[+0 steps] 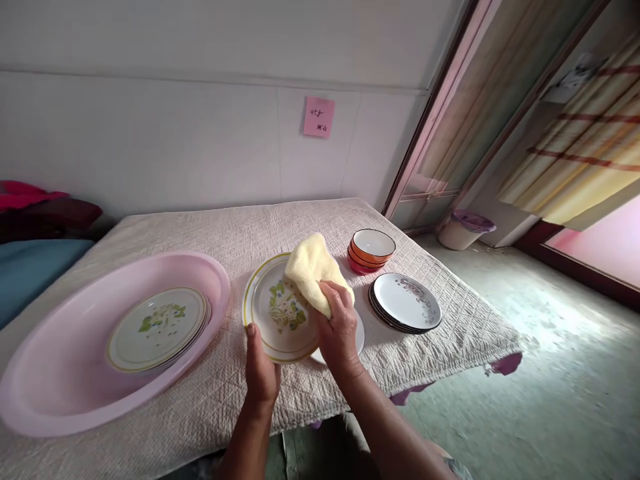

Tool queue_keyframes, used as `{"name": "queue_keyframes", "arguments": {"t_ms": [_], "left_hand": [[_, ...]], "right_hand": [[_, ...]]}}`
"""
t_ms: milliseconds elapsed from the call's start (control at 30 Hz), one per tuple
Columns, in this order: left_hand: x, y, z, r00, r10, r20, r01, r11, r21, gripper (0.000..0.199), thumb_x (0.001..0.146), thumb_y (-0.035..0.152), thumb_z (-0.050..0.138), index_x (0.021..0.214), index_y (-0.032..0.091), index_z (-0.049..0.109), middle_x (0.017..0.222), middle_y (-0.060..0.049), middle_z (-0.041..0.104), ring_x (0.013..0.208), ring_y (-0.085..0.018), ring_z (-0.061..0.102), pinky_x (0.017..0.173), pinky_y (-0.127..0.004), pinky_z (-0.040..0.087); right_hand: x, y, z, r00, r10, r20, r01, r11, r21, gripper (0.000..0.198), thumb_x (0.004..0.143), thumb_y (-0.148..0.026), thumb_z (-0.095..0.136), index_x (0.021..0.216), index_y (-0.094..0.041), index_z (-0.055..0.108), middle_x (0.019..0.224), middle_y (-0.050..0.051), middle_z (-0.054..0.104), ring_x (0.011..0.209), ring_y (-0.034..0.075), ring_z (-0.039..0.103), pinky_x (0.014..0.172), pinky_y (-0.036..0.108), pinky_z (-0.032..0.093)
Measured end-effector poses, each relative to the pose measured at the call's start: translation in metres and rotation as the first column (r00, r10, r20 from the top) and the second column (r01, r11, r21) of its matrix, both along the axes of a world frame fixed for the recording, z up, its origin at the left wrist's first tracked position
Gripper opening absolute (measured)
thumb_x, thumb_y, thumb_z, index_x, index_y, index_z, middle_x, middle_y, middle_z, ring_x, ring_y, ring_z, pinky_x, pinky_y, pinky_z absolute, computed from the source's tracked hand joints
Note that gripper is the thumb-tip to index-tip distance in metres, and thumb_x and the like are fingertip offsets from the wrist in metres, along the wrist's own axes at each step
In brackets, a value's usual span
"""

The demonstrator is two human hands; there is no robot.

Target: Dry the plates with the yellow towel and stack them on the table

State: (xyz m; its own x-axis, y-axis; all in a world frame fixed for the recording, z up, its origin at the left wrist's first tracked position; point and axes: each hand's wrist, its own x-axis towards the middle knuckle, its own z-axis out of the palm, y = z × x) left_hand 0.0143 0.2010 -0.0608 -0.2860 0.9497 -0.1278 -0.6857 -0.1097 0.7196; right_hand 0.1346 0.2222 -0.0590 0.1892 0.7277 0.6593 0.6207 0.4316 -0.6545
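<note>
My left hand (pixel 261 367) grips the lower left rim of a plate (pixel 260 310) with a yellow edge and a green leaf pattern, its thumb on top. A pale yellow cloth (pixel 313 270) is bunched in my right hand (pixel 340 327) and lies against the plate's right side. The plate is tilted above the table. Behind it, partly hidden under my right hand, another white plate (pixel 359 337) shows its edge. To the left, a large pink basin (pixel 60 353) holds a stack of similar leaf-patterned plates (pixel 160 327).
Right of my hands stand a stack of white plates with dark rims (pixel 407 300) and a stack of orange-red bowls (pixel 373 247). A quilted cover (pixel 210 230) drapes the table. A pink note (pixel 319 117) hangs on the wall; a bin (pixel 463 230) stands on the floor.
</note>
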Motion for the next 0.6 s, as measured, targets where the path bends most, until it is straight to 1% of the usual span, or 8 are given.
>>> {"name": "queue_keyframes", "arguments": {"t_ms": [67, 167, 267, 367, 433, 500, 600], "left_hand": [[0.001, 0.002, -0.003, 1.000, -0.011, 0.002, 0.011, 1.000, -0.014, 0.072, 0.073, 0.069, 0.061, 0.123, 0.017, 0.065, 0.119, -0.013, 0.069, 0.126, -0.031, 0.053, 0.105, -0.042, 0.042], [0.000, 0.007, -0.010, 1.000, -0.014, 0.007, 0.014, 1.000, -0.025, 0.068, 0.074, 0.067, 0.062, 0.118, 0.016, 0.068, 0.118, -0.013, 0.069, 0.129, -0.031, 0.050, 0.107, -0.040, 0.041], [0.000, 0.010, -0.014, 0.999, -0.030, 0.031, 0.030, 0.999, -0.025, 0.062, 0.078, 0.063, 0.060, 0.120, 0.018, 0.066, 0.122, -0.011, 0.067, 0.132, -0.029, 0.048, 0.109, -0.038, 0.040], [-0.001, 0.013, -0.019, 0.998, -0.047, 0.048, 0.048, 0.999, -0.023, 0.057, 0.083, 0.059, 0.057, 0.123, 0.018, 0.064, 0.125, -0.010, 0.065, 0.133, -0.027, 0.046, 0.110, -0.037, 0.038], [-0.004, 0.015, -0.024, 0.996, -0.048, 0.073, 0.049, 0.999, -0.016, 0.054, 0.085, 0.056, 0.056, 0.123, 0.018, 0.063, 0.125, -0.010, 0.064, 0.131, -0.027, 0.048, 0.109, -0.038, 0.039], [-0.010, 0.017, -0.028, 0.993, -0.038, 0.114, 0.041, 0.999, -0.030, 0.052, 0.083, 0.054, 0.059, 0.121, 0.020, 0.064, 0.122, -0.009, 0.065, 0.127, -0.027, 0.051, 0.107, -0.039, 0.041], [-0.023, 0.020, -0.029, 0.983, -0.047, 0.179, 0.057, 0.997, -0.050, 0.056, 0.078, 0.062, 0.060, 0.114, 0.021, 0.068, 0.114, -0.009, 0.068, 0.123, -0.028, 0.054, 0.104, -0.040, 0.045]], "right_hand": [[-0.009, 0.005, 0.003, 0.999, 0.023, -0.024, -0.024, 0.999, -0.036, 0.047, 0.077, -0.008, 0.052, 0.120, -0.025, 0.060, 0.119, 0.007, 0.058, 0.110, 0.025, 0.052, 0.097, 0.045, 0.044], [-0.023, 0.008, 0.009, 0.987, 0.155, 0.030, -0.153, 0.986, -0.063, 0.049, 0.075, -0.005, 0.053, 0.119, -0.023, 0.062, 0.123, 0.009, 0.056, 0.114, 0.026, 0.051, 0.099, 0.046, 0.042], [-0.031, 0.006, 0.016, 0.949, 0.298, 0.101, -0.297, 0.954, -0.026, 0.047, 0.076, -0.007, 0.055, 0.120, -0.023, 0.061, 0.122, 0.010, 0.055, 0.112, 0.026, 0.051, 0.096, 0.047, 0.044], [-0.030, 0.003, 0.017, 0.927, 0.350, 0.135, -0.351, 0.936, -0.017, 0.044, 0.080, -0.010, 0.054, 0.121, -0.023, 0.060, 0.121, 0.011, 0.055, 0.109, 0.026, 0.051, 0.093, 0.048, 0.045], [-0.029, 0.000, 0.016, 0.904, 0.398, 0.157, -0.395, 0.917, -0.054, 0.036, 0.082, -0.014, 0.055, 0.116, -0.023, 0.062, 0.121, 0.011, 0.056, 0.109, 0.027, 0.052, 0.092, 0.048, 0.045], [-0.028, -0.005, 0.015, 0.867, 0.466, 0.175, -0.458, 0.885, -0.086, 0.027, 0.083, -0.016, 0.054, 0.108, -0.022, 0.064, 0.120, 0.011, 0.058, 0.107, 0.027, 0.052, 0.090, 0.047, 0.045], [-0.026, -0.016, 0.013, 0.826, 0.531, 0.190, -0.526, 0.847, -0.080, 0.025, 0.082, -0.013, 0.048, 0.102, -0.020, 0.063, 0.115, 0.010, 0.061, 0.102, 0.025, 0.054, 0.086, 0.044, 0.046]]}}
